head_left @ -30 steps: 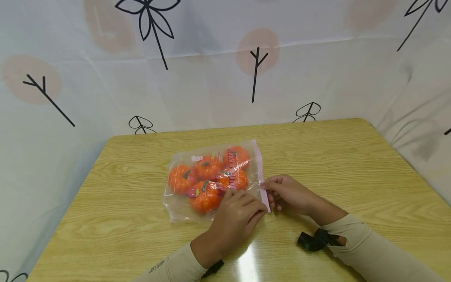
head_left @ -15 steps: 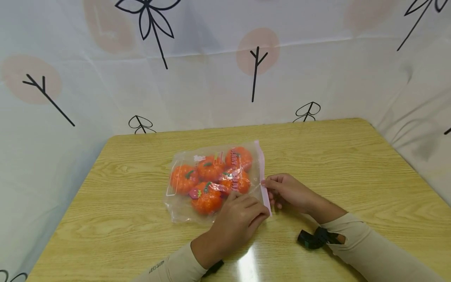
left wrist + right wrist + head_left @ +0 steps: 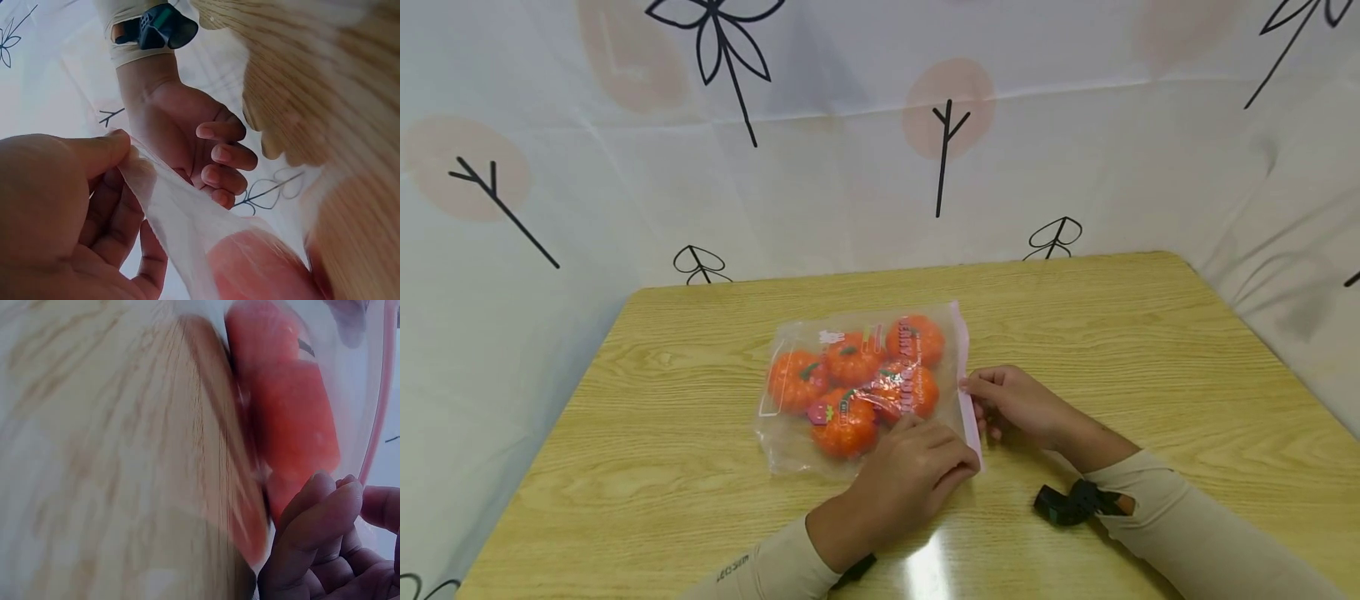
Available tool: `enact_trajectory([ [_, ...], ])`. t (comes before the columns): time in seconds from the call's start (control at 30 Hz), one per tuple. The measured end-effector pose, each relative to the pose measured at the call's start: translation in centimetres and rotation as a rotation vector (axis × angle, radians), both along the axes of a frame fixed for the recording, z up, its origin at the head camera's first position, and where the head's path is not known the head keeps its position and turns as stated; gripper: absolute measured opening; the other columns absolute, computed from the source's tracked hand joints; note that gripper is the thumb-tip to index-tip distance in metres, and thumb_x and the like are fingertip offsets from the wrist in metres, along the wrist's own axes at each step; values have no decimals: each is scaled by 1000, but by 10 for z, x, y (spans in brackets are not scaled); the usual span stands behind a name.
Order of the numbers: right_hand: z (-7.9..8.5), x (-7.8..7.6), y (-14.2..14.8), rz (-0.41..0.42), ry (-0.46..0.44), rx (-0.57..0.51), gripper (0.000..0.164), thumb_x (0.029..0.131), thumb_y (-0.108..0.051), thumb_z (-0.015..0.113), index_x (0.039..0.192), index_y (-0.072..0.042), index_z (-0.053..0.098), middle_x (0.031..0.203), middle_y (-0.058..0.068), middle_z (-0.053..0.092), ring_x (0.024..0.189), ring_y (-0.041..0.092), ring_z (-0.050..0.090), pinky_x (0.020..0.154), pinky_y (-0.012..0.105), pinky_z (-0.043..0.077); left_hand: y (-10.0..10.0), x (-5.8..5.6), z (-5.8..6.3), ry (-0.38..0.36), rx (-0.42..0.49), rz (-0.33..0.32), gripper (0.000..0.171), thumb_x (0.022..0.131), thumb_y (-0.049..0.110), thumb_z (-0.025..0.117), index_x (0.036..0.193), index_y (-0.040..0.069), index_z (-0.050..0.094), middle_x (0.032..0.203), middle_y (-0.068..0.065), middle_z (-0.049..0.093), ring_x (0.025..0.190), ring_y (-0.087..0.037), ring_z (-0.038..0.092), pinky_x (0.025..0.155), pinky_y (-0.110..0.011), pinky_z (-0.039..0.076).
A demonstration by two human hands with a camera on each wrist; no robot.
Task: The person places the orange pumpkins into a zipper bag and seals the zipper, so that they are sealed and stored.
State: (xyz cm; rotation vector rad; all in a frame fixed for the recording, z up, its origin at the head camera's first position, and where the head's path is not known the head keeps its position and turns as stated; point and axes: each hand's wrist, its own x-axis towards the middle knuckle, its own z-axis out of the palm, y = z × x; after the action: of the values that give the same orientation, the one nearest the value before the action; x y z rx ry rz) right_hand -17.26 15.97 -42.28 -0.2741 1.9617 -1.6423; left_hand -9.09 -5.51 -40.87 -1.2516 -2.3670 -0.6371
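A clear zip bag (image 3: pixel 786 446) with pink and white printing lies on the table, its pink zip strip (image 3: pixel 962 342) on the right side. Several small orange pumpkins (image 3: pixel 844 423) with green stems show through the plastic. My left hand (image 3: pixel 910 471) reaches over the bag's near side and pinches the near corner of the strip; in the left wrist view, thumb and fingers of this left hand (image 3: pixel 69 206) hold the thin plastic edge. Farther along the strip, about its middle, my right hand (image 3: pixel 1018 408) pinches the edge. The right wrist view has the right hand's fingertips (image 3: pixel 344 494) at that edge.
The wood-grain table (image 3: pixel 685 500) has its far edge against a white cloth (image 3: pixel 850 192) with printed leaves and twigs. Black wrist cameras are strapped on both arms, one being the right wrist camera (image 3: pixel 1063 506). Light reflects off the table's near part.
The bag with its pumpkins has shifted slightly to the right. My left hand has moved a little right and nearer with the strip's corner. My right hand has barely moved, still pinching the strip.
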Motion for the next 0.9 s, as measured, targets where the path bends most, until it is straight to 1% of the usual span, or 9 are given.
enact_trajectory([
  [0.2,2,-2,2,-24,7,19,31,104,-32,50,86,-9,60,71,-2,58,59,8,54,53,25,46,0,0,0,-27,-12,-35,4,93,23,71,95,22,74,97,13,73,91,-3,66,84,-24,46],
  [0.3,3,-3,2,-38,-1,19,31,105,-32,50,85,-9,59,71,-2,57,60,9,54,53,25,46,0,1,0,-28,-22,-49,4,93,24,71,94,23,75,95,14,73,90,-2,66,84,-21,48],
  [0.5,1,-7,6,-42,9,16,33,105,-31,49,82,-9,59,70,-2,57,59,9,55,53,25,47,-1,1,0,-24,-96,-91,4,92,26,71,94,25,74,94,16,72,89,1,66,85,-17,48],
  [0.7,1,-9,8,-74,-1,18,31,105,-30,49,87,-8,59,71,-2,57,59,8,55,53,24,48,-1,0,0,-82,-137,-180,5,93,24,69,95,24,74,94,15,72,90,1,65,90,-15,46],
  [0.9,3,-11,12,-130,-2,37,28,105,-29,49,92,-6,58,73,-1,56,62,9,54,54,24,48,-2,0,1,-128,-180,-235,5,94,24,69,95,23,74,94,15,72,90,2,64,86,-12,43],
])
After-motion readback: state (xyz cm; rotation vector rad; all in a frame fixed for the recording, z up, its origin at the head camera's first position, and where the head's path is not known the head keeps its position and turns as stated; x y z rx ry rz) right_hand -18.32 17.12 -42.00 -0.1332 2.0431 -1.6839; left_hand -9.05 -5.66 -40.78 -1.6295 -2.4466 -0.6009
